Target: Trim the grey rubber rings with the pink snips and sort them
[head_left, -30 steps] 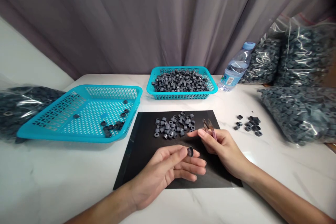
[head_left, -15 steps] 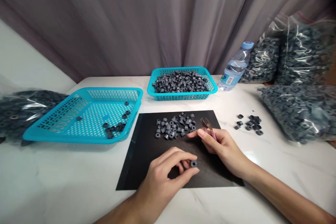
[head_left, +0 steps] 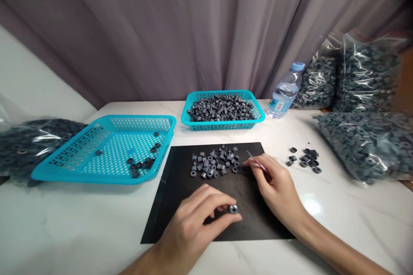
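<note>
My left hand [head_left: 196,219] is closed, pinching a small grey cylindrical spacer [head_left: 233,209] between thumb and forefinger above the black mat [head_left: 180,206]. The spacer's round hole faces me. My right hand [head_left: 274,180] is wrapped round a small pair of nippers [head_left: 260,164] with pinkish handles, over the mat's right side. Their jaws are thin and partly blurred, so whether they are apart I cannot tell. Beyond both hands, a loose pile of grey spacers [head_left: 214,163] lies on the mat.
A blue basket [head_left: 222,126] full of spacers stands at the back. Another blue basket [head_left: 87,178], left, holds several. Right of the mat lies a small group of spacers [head_left: 311,157]. Farther out are a water bottle [head_left: 285,94] and filled plastic bags [head_left: 368,146]; one more bag [head_left: 35,142] lies left.
The nippers have turned in my right hand and now show edge-on. The spacer has tilted slightly in my left fingers. The whole view has shifted slightly, with the baskets appearing lower.
</note>
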`<state>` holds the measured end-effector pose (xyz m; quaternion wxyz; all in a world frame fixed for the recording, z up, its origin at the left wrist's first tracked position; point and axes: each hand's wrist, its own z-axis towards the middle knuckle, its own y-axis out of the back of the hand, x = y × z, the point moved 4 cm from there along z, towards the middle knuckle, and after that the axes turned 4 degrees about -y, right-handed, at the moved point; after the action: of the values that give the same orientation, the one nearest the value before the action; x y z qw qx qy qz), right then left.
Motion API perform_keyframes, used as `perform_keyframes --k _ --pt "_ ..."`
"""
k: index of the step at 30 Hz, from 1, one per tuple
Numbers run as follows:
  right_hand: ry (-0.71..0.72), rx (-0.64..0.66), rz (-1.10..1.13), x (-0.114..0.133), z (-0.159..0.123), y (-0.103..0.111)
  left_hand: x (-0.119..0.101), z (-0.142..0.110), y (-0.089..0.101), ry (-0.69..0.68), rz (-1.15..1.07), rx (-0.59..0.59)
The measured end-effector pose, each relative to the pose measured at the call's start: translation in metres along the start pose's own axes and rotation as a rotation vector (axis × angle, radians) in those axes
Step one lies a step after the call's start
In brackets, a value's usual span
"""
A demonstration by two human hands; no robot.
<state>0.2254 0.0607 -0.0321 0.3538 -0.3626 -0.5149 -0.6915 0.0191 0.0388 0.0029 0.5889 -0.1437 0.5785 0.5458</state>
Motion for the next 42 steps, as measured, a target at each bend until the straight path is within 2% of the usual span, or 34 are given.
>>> perform_keyframes --k 3,5,7,8,9,12,13,15,17,19,21,24,27,31,34,36,38,39,42 --pt "0.078 0.056 -0.043 -0.001 0.007 -0.005 -0.007 0.015 0.034 -0.101 0.14 -0.203" --pt "0.112 0.081 -0.042 -0.001 0.013 -0.008 -0.012 0.025 0.066 -0.109 0.361 -0.413" --pt "0.142 0.113 -0.048 -0.002 0.02 -0.011 -0.016 0.032 0.098 -0.05 0.649 -0.579" --pt "0.152 0.13 -0.054 -0.004 0.024 -0.012 -0.016 0.034 0.113 0.017 0.806 -0.62" --pt "0.157 0.145 -0.061 -0.005 0.028 -0.012 -0.012 0.036 0.128 0.1 0.943 -0.64" --pt "0.149 0.166 -0.066 -0.011 0.038 -0.012 0.016 0.036 0.159 0.259 1.095 -0.469" --pt "0.148 0.168 -0.064 -0.013 0.041 -0.011 0.028 0.034 0.167 0.282 1.111 -0.411" --pt "0.153 0.18 -0.058 -0.015 0.044 -0.012 0.047 0.03 0.18 0.276 1.162 -0.424" --pt "0.161 0.19 -0.053 -0.015 0.045 -0.012 0.057 0.028 0.183 0.23 1.18 -0.415" --pt "0.163 0.185 -0.052 -0.016 0.045 -0.013 0.052 0.028 0.178 0.169 1.208 -0.461" --pt "0.157 0.166 -0.051 -0.016 0.046 -0.014 0.035 0.031 0.164 0.072 1.257 -0.503" --pt "0.15 0.15 -0.043 -0.016 0.046 -0.014 0.002 0.035 0.13 -0.12 1.244 -0.522" --pt "0.151 0.137 -0.026 -0.015 0.046 -0.013 -0.014 0.032 0.088 -0.258 1.073 -0.414" --pt "0.14 0.098 0.02 -0.01 0.039 -0.009 -0.01 0.022 0.041 -0.268 0.823 -0.201" --pt "0.122 0.088 0.062 0.002 0.024 -0.008 -0.002 0.013 0.019 -0.214 0.64 -0.063" --pt "0.092 0.147 0.142 0.013 0.009 -0.011 0.006 0.009 0.011 -0.112 0.523 -0.019" --pt "0.036 0.276 0.256 0.022 -0.007 -0.019 0.011 0.006 0.007 -0.055 0.462 -0.012" --pt "0.013 0.332 0.306 0.026 -0.014 -0.023 0.011 0.004 0.004 -0.094 0.476 -0.009" --pt "-0.061 0.419 0.412 0.031 -0.029 -0.032 0.005 -0.001 -0.002 -0.395 0.651 0.002"
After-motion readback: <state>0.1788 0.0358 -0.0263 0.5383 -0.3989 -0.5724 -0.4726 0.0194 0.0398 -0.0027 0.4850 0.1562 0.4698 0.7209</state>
